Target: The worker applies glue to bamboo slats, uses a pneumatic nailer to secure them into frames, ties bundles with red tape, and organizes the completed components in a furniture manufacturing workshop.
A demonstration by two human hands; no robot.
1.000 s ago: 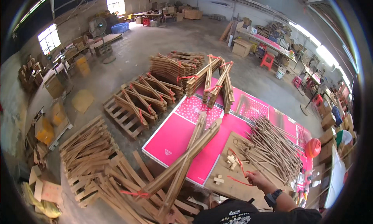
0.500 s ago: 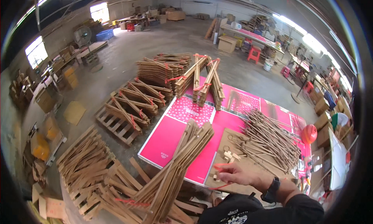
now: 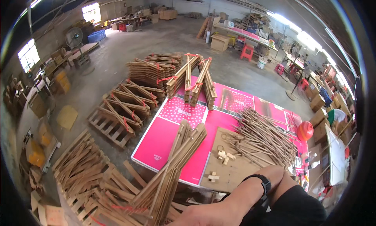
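My right hand (image 3: 201,215) is at the lower edge, beside the near end of a bundle of long wooden slats (image 3: 172,169). Its fingers fall outside the picture, so I cannot see what they hold. A dark watch sits on that wrist. The bundle leans across the table's near edge, its slats crossed, with red ties (image 3: 127,207) around its lower part. Below it lies a heap of loose slats (image 3: 84,175). My left hand is out of sight.
Tied slat bundles (image 3: 192,83) stand on the pink-covered table (image 3: 152,141). Right of them lie a pile of thin sticks (image 3: 264,138), small wooden blocks (image 3: 225,156) on cardboard (image 3: 211,163) and a red ball-shaped object (image 3: 304,131). More bundles rest on a pallet (image 3: 111,130) at left.
My right hand has swung down and left from above the cardboard, where it held a red tie, to the bundle's near end. The view has shifted slightly.
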